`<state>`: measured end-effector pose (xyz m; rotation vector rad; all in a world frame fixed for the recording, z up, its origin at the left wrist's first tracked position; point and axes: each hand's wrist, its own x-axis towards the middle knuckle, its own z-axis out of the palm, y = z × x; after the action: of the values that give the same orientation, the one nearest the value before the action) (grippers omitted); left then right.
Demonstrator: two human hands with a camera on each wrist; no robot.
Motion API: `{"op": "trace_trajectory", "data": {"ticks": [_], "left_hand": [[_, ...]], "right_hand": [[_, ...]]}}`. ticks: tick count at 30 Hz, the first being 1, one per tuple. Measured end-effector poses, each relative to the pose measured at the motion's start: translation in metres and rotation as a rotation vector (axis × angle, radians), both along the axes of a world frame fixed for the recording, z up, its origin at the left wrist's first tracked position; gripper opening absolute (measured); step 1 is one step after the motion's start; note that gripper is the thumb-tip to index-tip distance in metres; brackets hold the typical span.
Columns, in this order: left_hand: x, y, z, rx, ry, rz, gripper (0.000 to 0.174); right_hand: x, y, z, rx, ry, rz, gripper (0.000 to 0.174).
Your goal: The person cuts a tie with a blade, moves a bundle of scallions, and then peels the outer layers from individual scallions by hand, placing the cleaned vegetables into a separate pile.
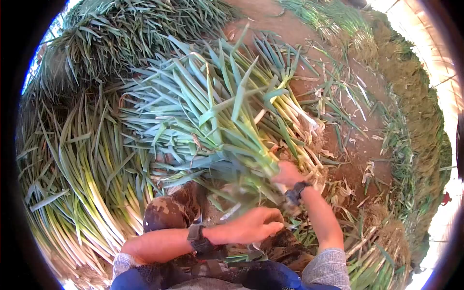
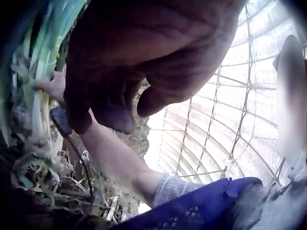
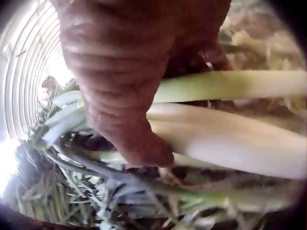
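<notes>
My right hand (image 1: 288,174) grips several green onions (image 3: 216,136) by their pale stalks, near the lower end of the large loose heap (image 1: 193,116). In the right wrist view the thumb (image 3: 148,148) lies over the white stalks, while the other fingers are mostly hidden behind them. My left hand (image 1: 251,225) hangs in front of my body, its fingers loosely curled with nothing between them. The left wrist view shows the same curled fingers (image 2: 115,110) close up, with the right forearm (image 2: 112,151) beyond.
To the left lies a row of green onions (image 1: 92,179) with white ends toward me. A tall pile of green leaves (image 1: 135,34) stands behind. Trimmed leaves (image 1: 357,96) litter the brown ground on the right, and a rooted bundle (image 1: 382,251) lies at lower right.
</notes>
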<state>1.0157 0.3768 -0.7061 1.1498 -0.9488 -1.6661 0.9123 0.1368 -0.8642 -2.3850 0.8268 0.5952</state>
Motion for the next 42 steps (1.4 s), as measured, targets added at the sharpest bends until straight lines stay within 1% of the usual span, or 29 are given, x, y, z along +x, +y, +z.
{"op": "trace_trajectory", "data": {"ticks": [2,5,6,7,9,11,13,14,15,16,17,19,21,22,24,25,26,27,28,30,31,32,33,35,37,38,39,40,42], "left_hand": [[-0.004,0.004,-0.006,-0.042,-0.022,0.016,0.025],[-0.007,0.007,-0.016,-0.006,-0.120,-0.029,0.028],[-0.009,0.005,-0.025,-0.087,-0.164,-0.028,0.028],[-0.010,0.004,-0.031,-0.172,-0.206,-0.025,0.028],[-0.014,-0.002,-0.032,-0.202,-0.180,-0.012,0.033],[-0.013,-0.011,-0.033,-0.067,-0.153,0.054,0.039],[-0.009,-0.019,-0.030,-0.132,-0.233,0.103,0.046],[-0.007,-0.027,-0.031,-0.119,-0.245,0.199,0.047],[-0.005,-0.036,-0.036,-0.104,-0.252,0.303,0.048],[-0.006,-0.048,-0.051,-0.126,-0.242,0.303,0.048],[-0.007,-0.061,-0.071,-0.148,-0.130,0.450,0.050],[0.000,-0.052,-0.036,-0.108,0.030,0.600,0.056],[0.000,-0.065,-0.070,-0.036,0.195,0.671,0.058],[0.007,-0.048,-0.042,-0.064,0.246,0.603,0.055],[0.012,-0.042,-0.064,-0.048,0.069,0.597,0.040],[0.014,-0.040,-0.074,0.133,0.062,0.582,0.036],[0.010,-0.030,-0.085,0.162,0.033,0.561,0.036],[0.009,-0.018,-0.090,-0.056,-0.119,0.563,0.034],[0.009,-0.011,-0.094,-0.165,-0.201,0.518,0.033],[0.011,-0.003,-0.107,-0.281,-0.322,0.450,0.032],[0.009,-0.016,-0.124,-0.030,-0.272,0.547,0.031],[0.006,-0.029,-0.142,0.215,-0.194,0.660,0.030],[0.005,-0.038,-0.100,0.393,-0.011,0.762,0.026],[0.025,-0.043,-0.087,0.244,0.285,0.728,0.021],[0.019,-0.038,-0.078,0.222,0.192,0.726,0.019],[0.016,-0.033,-0.077,0.195,0.112,0.741,0.018],[0.013,-0.034,-0.113,0.270,0.013,0.738,0.019],[0.006,-0.030,-0.123,0.244,-0.008,0.745,0.021],[0.000,-0.023,-0.120,0.254,0.024,0.713,0.026]], "right_hand": [[-0.020,0.035,-0.026,0.098,-0.133,-0.200,0.058],[-0.046,0.060,-0.049,0.152,-0.267,-0.316,0.054],[-0.047,0.060,-0.033,0.188,-0.232,-0.249,0.057],[-0.045,0.056,-0.004,0.170,-0.235,-0.247,0.057],[-0.037,0.050,0.081,-0.101,-0.295,-0.316,0.057],[-0.014,0.052,0.199,-0.140,-0.284,-0.393,0.054],[-0.024,0.036,0.247,-0.231,-0.499,-0.380,0.048],[-0.035,0.021,0.242,-0.262,-0.699,-0.295,0.039],[-0.030,0.028,0.250,-0.291,-0.701,-0.292,0.039],[-0.018,0.046,0.251,-0.119,-0.740,-0.507,0.037],[-0.008,0.061,0.250,0.065,-0.771,-0.718,0.034],[-0.011,0.054,0.188,0.281,-0.802,-0.574,0.035],[0.003,0.095,0.160,0.415,-0.761,-0.671,0.034],[0.002,0.116,0.141,0.439,-0.822,-0.651,0.033],[-0.003,0.146,0.101,0.422,-0.923,-0.593,0.032],[-0.007,0.149,0.086,0.447,-0.932,-0.615,0.032],[-0.014,0.153,0.070,0.545,-0.877,-0.627,0.032],[-0.020,0.162,0.059,0.644,-0.833,-0.647,0.033],[-0.020,0.172,0.077,0.728,-0.805,-0.661,0.044],[-0.023,0.187,0.085,0.737,-0.836,-0.745,0.036],[-0.025,0.191,0.089,0.731,-0.829,-0.774,0.027],[-0.026,0.195,0.094,0.668,-0.923,-0.792,0.026],[-0.031,0.192,0.094,0.666,-0.938,-0.819,0.026],[-0.041,0.170,0.097,0.457,-0.800,-0.782,0.029],[-0.050,0.144,0.117,0.509,-0.787,-0.860,0.029],[-0.052,0.132,0.138,0.525,-0.928,-0.905,0.024],[-0.051,0.124,0.153,0.539,-1.071,-0.939,0.022],[-0.048,0.123,0.159,0.544,-1.073,-0.928,0.022],[-0.047,0.130,0.164,0.756,-0.980,-0.949,0.024]]}}
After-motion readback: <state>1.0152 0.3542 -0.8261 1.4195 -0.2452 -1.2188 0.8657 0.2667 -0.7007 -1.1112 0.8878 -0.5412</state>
